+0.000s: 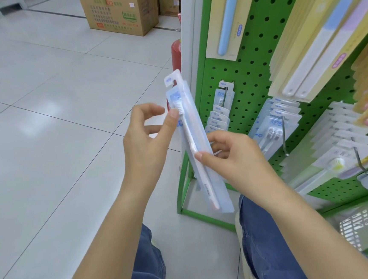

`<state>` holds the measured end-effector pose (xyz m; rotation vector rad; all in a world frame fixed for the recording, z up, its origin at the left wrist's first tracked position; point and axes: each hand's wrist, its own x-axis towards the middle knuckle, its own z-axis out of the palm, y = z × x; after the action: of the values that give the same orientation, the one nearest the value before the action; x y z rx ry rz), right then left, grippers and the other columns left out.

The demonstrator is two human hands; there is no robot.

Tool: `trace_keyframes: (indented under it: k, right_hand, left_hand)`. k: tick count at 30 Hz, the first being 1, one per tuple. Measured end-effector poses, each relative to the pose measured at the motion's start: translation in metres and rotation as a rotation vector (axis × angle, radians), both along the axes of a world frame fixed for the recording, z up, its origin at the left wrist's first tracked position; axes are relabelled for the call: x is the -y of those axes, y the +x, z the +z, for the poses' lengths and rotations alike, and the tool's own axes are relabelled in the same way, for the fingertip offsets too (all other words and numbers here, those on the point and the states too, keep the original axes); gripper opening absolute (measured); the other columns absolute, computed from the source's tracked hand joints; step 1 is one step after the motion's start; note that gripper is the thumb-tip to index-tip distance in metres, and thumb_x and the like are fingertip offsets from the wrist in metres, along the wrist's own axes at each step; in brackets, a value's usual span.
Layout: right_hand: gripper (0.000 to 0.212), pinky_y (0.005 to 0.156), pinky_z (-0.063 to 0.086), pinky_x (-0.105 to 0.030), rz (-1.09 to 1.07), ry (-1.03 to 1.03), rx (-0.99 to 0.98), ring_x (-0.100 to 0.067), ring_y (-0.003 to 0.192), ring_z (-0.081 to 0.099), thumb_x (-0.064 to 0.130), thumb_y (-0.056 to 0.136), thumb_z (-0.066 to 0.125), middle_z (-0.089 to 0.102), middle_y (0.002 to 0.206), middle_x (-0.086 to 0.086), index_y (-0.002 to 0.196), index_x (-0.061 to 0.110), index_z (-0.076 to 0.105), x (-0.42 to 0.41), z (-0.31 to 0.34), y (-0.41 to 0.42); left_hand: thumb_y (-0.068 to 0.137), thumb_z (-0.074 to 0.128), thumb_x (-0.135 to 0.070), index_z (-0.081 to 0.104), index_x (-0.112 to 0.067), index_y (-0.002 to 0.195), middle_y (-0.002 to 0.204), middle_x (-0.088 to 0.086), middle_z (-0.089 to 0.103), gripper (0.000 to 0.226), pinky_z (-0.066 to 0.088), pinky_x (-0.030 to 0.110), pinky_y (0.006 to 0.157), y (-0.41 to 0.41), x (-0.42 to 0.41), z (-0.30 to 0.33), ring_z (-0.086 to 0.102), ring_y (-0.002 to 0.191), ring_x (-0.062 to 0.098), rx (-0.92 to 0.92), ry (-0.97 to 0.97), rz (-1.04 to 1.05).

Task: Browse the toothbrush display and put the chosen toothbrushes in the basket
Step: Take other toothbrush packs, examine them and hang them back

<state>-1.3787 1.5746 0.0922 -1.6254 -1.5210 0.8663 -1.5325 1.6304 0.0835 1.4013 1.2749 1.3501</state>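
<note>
Two hands hold one packaged toothbrush [192,143] in front of the green pegboard display [252,71]. The right hand [235,157] pinches the clear pack near its middle, thumb on the front and fingers behind. The left hand [145,140] touches the upper edge with its thumb, beside the bristles, and its other fingers are loosely curled off the pack. Below the right forearm, a white basket [359,226] with an orange handle stands by the display.

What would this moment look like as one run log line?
stage: inspecting pick | left hand: thumb touches toothbrush pack | right hand: holds pack mid-length | basket: lower right, pack not in it
</note>
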Motion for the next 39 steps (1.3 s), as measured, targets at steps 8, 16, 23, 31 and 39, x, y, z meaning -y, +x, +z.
trace_keyframes:
  k: [8,16,23,31,39]
  right_hand:
    - [0.013,0.078,0.05,-0.028,0.04,0.073,0.161,-0.011,0.069,0.061,0.025,0.087,0.067,0.07,0.083,0.006,0.099,0.028,0.073,0.002,0.0,-0.004]
    - [0.026,0.078,0.049,-0.032,0.067,0.038,0.06,-0.016,0.071,0.058,0.038,0.086,0.066,0.069,0.085,-0.001,0.103,0.02,0.074,0.0,0.001,0.001]
    - [0.006,0.077,0.052,-0.034,0.046,0.053,-0.09,-0.022,0.079,0.065,0.027,0.087,0.068,0.072,0.083,-0.002,0.085,0.027,0.074,-0.001,0.004,0.001]
    - [0.01,0.058,0.051,-0.018,-0.043,-0.089,-0.523,-0.01,0.066,0.067,0.016,0.089,0.065,0.074,0.076,0.001,0.092,0.009,0.072,-0.004,0.015,0.008]
    - [0.013,0.06,0.051,-0.019,0.005,-0.142,-0.415,-0.004,0.068,0.066,0.027,0.086,0.067,0.072,0.074,0.007,0.099,0.023,0.068,-0.005,0.011,0.005]
  left_hand:
    - [0.09,0.048,-0.053,0.061,-0.018,0.07,0.074,-0.007,0.06,0.041,0.045,0.031,0.073,0.0,-0.004,-0.003,0.051,0.075,0.012,-0.099,0.063,-0.007]
    - [0.094,0.047,-0.045,0.066,-0.022,0.072,0.073,-0.006,0.063,0.036,0.044,0.029,0.072,0.0,-0.005,-0.003,0.05,0.069,0.007,-0.018,0.046,-0.036]
    - [0.096,0.048,-0.043,0.06,-0.031,0.075,0.072,-0.025,0.062,0.027,0.046,0.028,0.076,0.0,-0.003,-0.002,0.053,0.071,0.004,-0.038,0.044,-0.064]
    - [0.096,0.057,-0.021,0.071,-0.01,0.092,0.082,-0.002,0.069,0.018,0.055,0.027,0.076,0.003,0.001,0.003,0.061,0.073,0.013,0.039,-0.181,-0.393]
    - [0.093,0.061,-0.017,0.069,-0.01,0.084,0.069,-0.003,0.068,0.014,0.054,0.023,0.058,0.003,-0.001,0.007,0.059,0.051,0.011,0.223,-0.217,-0.187]
